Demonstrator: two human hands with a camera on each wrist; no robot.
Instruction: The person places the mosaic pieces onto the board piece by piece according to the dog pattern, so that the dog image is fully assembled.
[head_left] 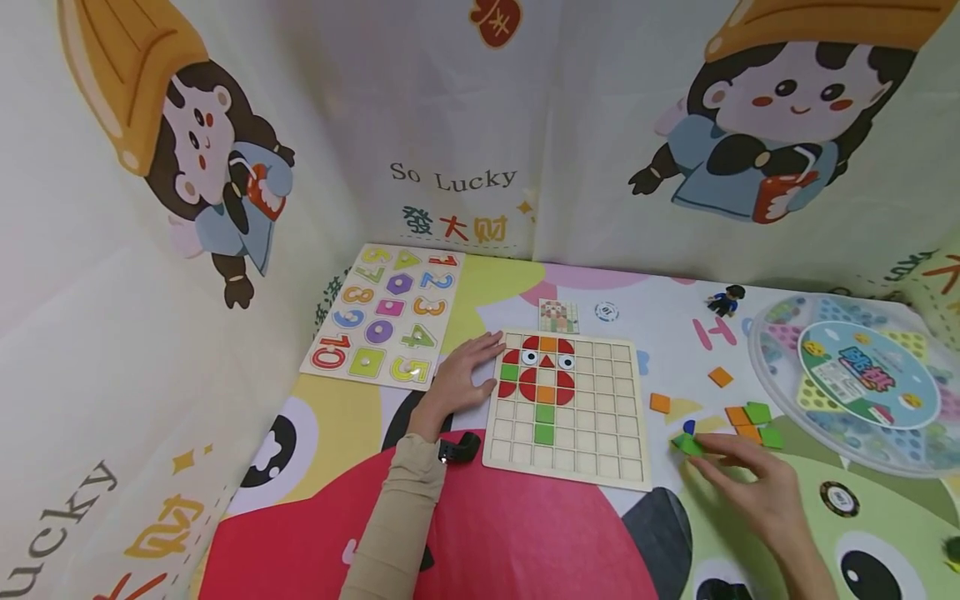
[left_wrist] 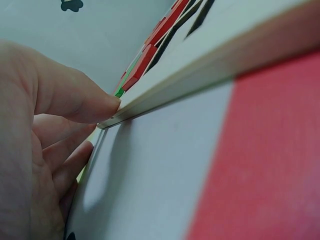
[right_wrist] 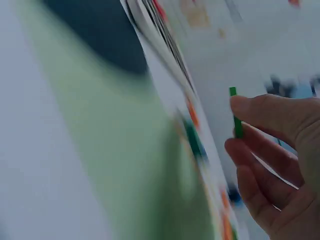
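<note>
A wooden grid board (head_left: 603, 425) lies on the patterned cloth, with red, orange and green pieces and two eye pieces set in its upper left squares and a green column below. My left hand (head_left: 457, 379) rests at the board's left edge; in the left wrist view the thumb (left_wrist: 82, 97) touches that edge, the fingers relaxed beyond it. To the right of the board, my right hand (head_left: 757, 483) pinches a thin green tile (head_left: 687, 444) between thumb and finger. The right wrist view shows this tile (right_wrist: 237, 120) edge-on, raised above the cloth.
Loose orange tiles (head_left: 660, 403) and green tiles (head_left: 771, 437) lie right of the board. A small picture card (head_left: 558, 317) sits behind it. Leftward is a number puzzle board (head_left: 390, 308); rightward, a round clear bead case (head_left: 780, 358). A toy figure (head_left: 724, 300) stands at the back.
</note>
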